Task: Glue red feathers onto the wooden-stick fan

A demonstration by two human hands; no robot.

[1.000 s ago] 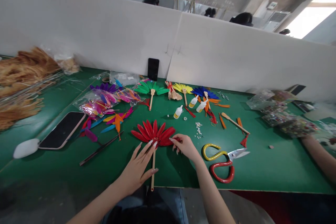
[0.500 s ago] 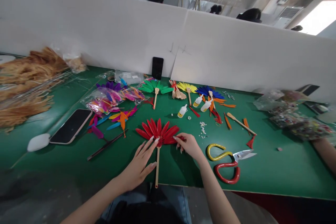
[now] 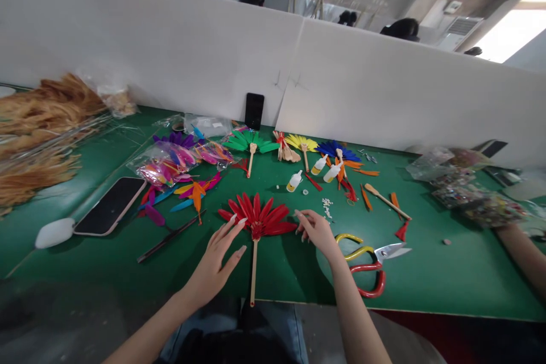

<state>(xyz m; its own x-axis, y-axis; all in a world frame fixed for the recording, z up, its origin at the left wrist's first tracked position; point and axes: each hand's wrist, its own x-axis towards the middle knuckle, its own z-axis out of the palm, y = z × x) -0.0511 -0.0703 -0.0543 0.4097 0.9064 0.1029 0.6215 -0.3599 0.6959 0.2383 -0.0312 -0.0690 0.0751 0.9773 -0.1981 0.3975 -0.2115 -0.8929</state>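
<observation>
Here, red feather fan (image 3: 267,219), splayed, pale handle (image 3: 254,273)

Red feather fan (image 3: 256,226), spread on green table (image 3: 430,276), handle (image 3: 254,270) at edge

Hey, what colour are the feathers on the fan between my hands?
Red; the feathers show best in the head view.

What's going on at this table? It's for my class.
A person works on a red fan lying on a green table, handle toward them. The left hand is open at the fan's left side; the right hand is by its right edge, its grip unclear. Scissors lie to the right; a green fan, a yellow fan and a blue fan lie farther back.
</observation>
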